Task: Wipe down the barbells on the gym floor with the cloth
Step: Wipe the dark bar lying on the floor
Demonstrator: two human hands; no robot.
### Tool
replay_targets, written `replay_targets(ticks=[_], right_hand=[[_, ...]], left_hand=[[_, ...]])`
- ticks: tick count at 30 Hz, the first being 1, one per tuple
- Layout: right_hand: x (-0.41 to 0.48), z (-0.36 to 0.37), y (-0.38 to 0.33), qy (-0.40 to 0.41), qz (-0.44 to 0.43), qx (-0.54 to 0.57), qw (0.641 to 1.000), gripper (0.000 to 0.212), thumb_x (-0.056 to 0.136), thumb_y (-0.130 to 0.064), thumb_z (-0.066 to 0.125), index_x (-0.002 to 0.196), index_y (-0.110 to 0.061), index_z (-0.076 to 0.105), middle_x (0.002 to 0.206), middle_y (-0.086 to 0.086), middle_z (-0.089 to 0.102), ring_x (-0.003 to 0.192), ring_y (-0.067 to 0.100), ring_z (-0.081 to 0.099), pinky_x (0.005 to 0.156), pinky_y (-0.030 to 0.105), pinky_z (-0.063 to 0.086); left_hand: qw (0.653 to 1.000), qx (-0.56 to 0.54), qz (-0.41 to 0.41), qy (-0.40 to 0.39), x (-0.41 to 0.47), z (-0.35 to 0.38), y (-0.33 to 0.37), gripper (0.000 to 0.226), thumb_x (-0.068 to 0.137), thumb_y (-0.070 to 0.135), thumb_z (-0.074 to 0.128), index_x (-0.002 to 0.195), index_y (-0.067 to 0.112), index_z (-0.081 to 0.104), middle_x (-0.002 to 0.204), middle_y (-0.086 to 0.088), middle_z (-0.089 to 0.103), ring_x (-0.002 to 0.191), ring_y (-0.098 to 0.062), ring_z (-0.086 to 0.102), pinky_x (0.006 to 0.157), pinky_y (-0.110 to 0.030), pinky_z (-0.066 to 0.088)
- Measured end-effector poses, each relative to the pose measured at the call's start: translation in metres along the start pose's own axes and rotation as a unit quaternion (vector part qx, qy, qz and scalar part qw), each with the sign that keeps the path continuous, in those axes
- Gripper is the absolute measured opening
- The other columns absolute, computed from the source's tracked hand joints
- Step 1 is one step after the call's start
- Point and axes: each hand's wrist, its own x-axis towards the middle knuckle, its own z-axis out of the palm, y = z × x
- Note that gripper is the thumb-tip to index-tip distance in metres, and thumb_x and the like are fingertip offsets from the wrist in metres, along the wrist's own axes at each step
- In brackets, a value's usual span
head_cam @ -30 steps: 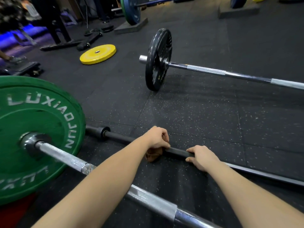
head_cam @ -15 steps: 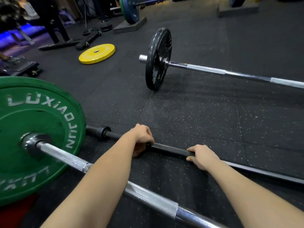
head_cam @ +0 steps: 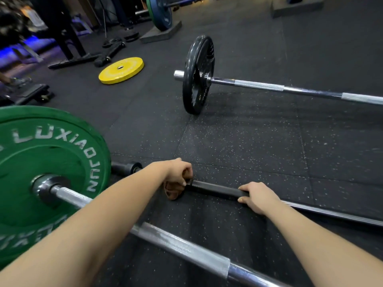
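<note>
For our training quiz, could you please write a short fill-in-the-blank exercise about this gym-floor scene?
1. The left hand holds a cloth, coloured ___, round the black bar.
2. The right hand grips the black bar on the cloth's ___ side.
3. The loose plate lying flat on the floor is ___.
4. The LUXIAOJUN plate is ___.
Missing words: brown; right; yellow; green.

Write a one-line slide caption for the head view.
Left hand holds a brown cloth on the black bar; right hand grips the bar beside it, green plate at left.
</note>
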Motion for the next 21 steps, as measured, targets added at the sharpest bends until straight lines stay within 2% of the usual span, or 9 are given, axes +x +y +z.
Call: replay_targets(ticks=[2,4,9,11,13,14,15,17,21], right_hand=[[0.000,0.001,0.000,0.001,0.001,0.002,1.000,0.033,0.098,-0.037,0.065,0.131,-0.037,0.063,0.103,-0.007,0.063,0.103,0.021,0.063,0.084,0.032,0.052],[0.002,0.002,0.001,0.004,0.003,0.001,1.000,0.036,0.098,-0.037,0.065,0.134,-0.037,0.062,0.109,-0.005,0.066,0.105,0.022,0.064,0.088,0.033,0.053],[0.001,0.002,-0.002,0.006,0.005,-0.011,1.000,0.040,0.099,-0.037,0.064,0.139,-0.035,0.059,0.121,-0.003,0.067,0.111,0.023,0.063,0.091,0.034,0.053],[0.000,0.001,-0.004,0.006,0.006,-0.014,1.000,0.039,0.099,-0.038,0.064,0.138,-0.036,0.059,0.119,-0.003,0.067,0.110,0.023,0.063,0.091,0.034,0.054],[0.001,0.002,-0.004,0.001,0.007,-0.015,1.000,0.038,0.099,-0.037,0.064,0.137,-0.035,0.060,0.116,-0.002,0.068,0.108,0.023,0.063,0.090,0.035,0.054],[0.001,0.002,-0.004,0.003,0.007,-0.015,1.000,0.038,0.099,-0.037,0.064,0.136,-0.035,0.061,0.116,-0.002,0.067,0.108,0.024,0.063,0.090,0.036,0.054],[0.001,0.002,-0.004,0.004,0.007,-0.016,1.000,0.037,0.099,-0.037,0.064,0.136,-0.035,0.061,0.115,-0.001,0.067,0.108,0.024,0.063,0.090,0.036,0.054],[0.001,0.003,-0.004,0.006,0.004,-0.018,1.000,0.036,0.099,-0.037,0.064,0.134,-0.034,0.062,0.116,-0.001,0.068,0.108,0.025,0.063,0.091,0.036,0.053],[0.004,0.006,-0.001,0.008,0.003,-0.022,1.000,0.034,0.097,-0.037,0.066,0.131,-0.033,0.064,0.112,-0.002,0.069,0.107,0.025,0.063,0.093,0.038,0.054]], left_hand=[[0.996,-0.076,0.024,0.045,-0.007,0.002,-0.021,0.037,0.084,0.022,0.083,0.116,0.030,0.064,0.114,0.004,0.056,0.106,-0.018,0.059,0.094,-0.027,0.046],[0.984,-0.160,0.007,0.078,-0.013,0.007,-0.045,0.033,0.081,0.019,0.086,0.106,0.031,0.068,0.111,0.008,0.068,0.105,-0.013,0.064,0.094,-0.025,0.047],[0.966,-0.135,-0.186,0.118,-0.025,0.011,-0.099,0.028,0.082,0.016,0.085,0.103,0.024,0.067,0.113,-0.003,0.071,0.096,-0.019,0.062,0.085,-0.031,0.051],[0.955,-0.189,-0.189,0.131,-0.024,0.011,-0.093,0.027,0.086,0.014,0.082,0.108,0.017,0.068,0.111,-0.007,0.072,0.087,-0.019,0.064,0.074,-0.029,0.054],[0.954,-0.232,-0.152,0.115,-0.017,0.010,-0.073,0.027,0.088,0.017,0.081,0.111,0.016,0.067,0.106,-0.007,0.071,0.080,-0.016,0.064,0.062,-0.026,0.053],[0.963,-0.215,-0.130,0.100,-0.014,0.009,-0.064,0.029,0.086,0.026,0.083,0.109,0.022,0.067,0.109,-0.004,0.068,0.086,-0.016,0.064,0.068,-0.028,0.054],[0.969,-0.198,-0.120,0.083,-0.011,0.009,-0.057,0.032,0.082,0.036,0.085,0.107,0.030,0.066,0.115,-0.003,0.062,0.096,-0.017,0.061,0.082,-0.031,0.055],[0.979,-0.165,-0.103,0.064,-0.009,0.010,-0.053,0.038,0.078,0.047,0.085,0.107,0.039,0.063,0.121,-0.004,0.050,0.112,-0.022,0.053,0.103,-0.038,0.049],[0.981,-0.168,-0.093,0.017,-0.017,0.009,-0.056,0.052,0.083,0.035,0.083,0.127,0.044,0.057,0.128,-0.006,0.039,0.117,-0.030,0.053,0.107,-0.045,0.048]])
